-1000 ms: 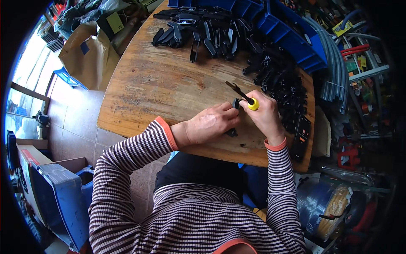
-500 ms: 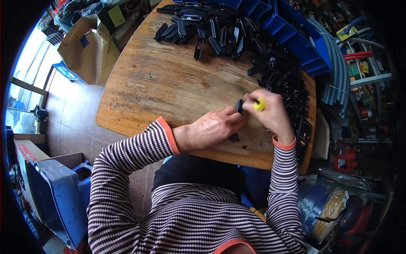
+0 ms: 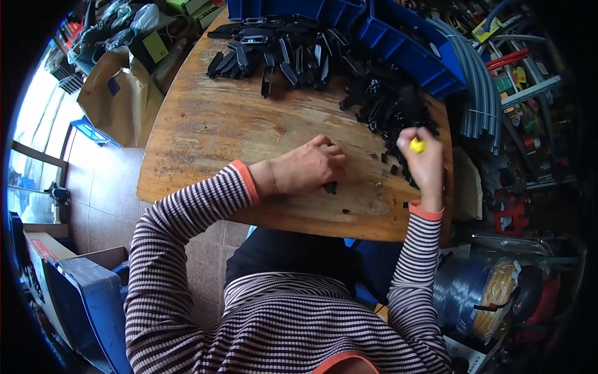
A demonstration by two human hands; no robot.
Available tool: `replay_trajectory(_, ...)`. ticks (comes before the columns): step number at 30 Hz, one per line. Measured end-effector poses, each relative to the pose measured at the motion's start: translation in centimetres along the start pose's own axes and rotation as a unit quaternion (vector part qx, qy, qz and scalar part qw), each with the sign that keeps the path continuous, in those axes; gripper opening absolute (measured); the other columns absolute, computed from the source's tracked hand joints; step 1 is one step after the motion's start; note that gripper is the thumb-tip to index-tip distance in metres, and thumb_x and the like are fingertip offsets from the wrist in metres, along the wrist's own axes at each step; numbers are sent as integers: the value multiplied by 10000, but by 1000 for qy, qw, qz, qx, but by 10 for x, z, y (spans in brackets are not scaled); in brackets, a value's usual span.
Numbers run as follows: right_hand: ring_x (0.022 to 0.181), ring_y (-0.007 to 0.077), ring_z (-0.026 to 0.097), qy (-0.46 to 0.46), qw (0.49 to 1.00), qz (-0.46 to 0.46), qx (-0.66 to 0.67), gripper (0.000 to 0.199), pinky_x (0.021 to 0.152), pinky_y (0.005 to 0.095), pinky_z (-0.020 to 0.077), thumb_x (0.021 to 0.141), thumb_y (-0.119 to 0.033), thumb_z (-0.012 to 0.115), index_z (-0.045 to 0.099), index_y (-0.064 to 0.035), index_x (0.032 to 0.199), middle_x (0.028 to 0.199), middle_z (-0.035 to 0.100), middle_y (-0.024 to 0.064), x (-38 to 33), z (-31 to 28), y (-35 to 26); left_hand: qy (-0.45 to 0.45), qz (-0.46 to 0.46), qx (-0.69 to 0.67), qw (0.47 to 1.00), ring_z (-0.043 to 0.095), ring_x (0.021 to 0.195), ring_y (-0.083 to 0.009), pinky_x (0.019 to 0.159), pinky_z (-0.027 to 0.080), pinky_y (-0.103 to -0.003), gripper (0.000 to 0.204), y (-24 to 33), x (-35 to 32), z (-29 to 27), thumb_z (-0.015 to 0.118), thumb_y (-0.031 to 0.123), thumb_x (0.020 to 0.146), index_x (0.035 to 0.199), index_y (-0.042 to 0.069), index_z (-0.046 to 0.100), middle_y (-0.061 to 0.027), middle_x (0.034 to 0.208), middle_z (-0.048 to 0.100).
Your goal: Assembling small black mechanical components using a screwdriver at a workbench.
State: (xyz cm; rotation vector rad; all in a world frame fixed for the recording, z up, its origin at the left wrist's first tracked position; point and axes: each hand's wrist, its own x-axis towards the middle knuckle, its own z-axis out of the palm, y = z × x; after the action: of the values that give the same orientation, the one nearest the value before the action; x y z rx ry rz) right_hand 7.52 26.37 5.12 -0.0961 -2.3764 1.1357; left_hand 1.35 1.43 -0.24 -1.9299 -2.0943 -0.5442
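My left hand (image 3: pixel 310 167) rests over the near middle of the wooden table (image 3: pixel 212 137), its fingers curled round a small black plastic part (image 3: pixel 331 187). Only one end of that part shows below the fingers. At the table's right side, my right hand (image 3: pixel 426 163) is closed on a yellow-handled tool (image 3: pixel 417 145). Motion blurs this hand, and the tool's working end cannot be made out. It hovers at the near edge of a heap of small black parts (image 3: pixel 380 106). Longer black plastic pieces (image 3: pixel 289 62) lie along the table's far side.
Blue plastic bins (image 3: pixel 405 53) stand at the back of the table. A few small dark bits (image 3: pixel 346 211) lie near the front edge. A brown paper bag (image 3: pixel 118 103) is on the left, a blue crate (image 3: pixel 93 305) low left, and grey tubing (image 3: pixel 479 93) on the right.
My right hand has moved right with the yellow-handled tool, away from my left hand to the black heap. My left hand stays closed on the black part. The view has shifted slightly.
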Motion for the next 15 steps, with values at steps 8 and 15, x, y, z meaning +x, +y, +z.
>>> replay_trajectory(8, 832, 366, 635, -148, 967, 11, -207, 232, 740, 390, 510, 744, -80, 708, 651, 6, 952, 889, 654, 193, -23, 4, 44, 243, -308, 0, 920, 611, 773, -305, 643, 514, -398, 148, -85, -23, -12, 661, 119, 810, 906, 63, 563, -123, 907, 573)
replay_trajectory(15, 729, 291, 651, -169, 962, -37, -212, 162, 679, 333, 496, 761, -71, 714, 625, 1, 876, 770, 650, 153, -18, 1, 39, 72, -457, 74, 884, 624, 758, -308, 636, 507, -415, 173, -125, -32, -13, 649, 168, 835, 921, 51, 554, -133, 918, 584)
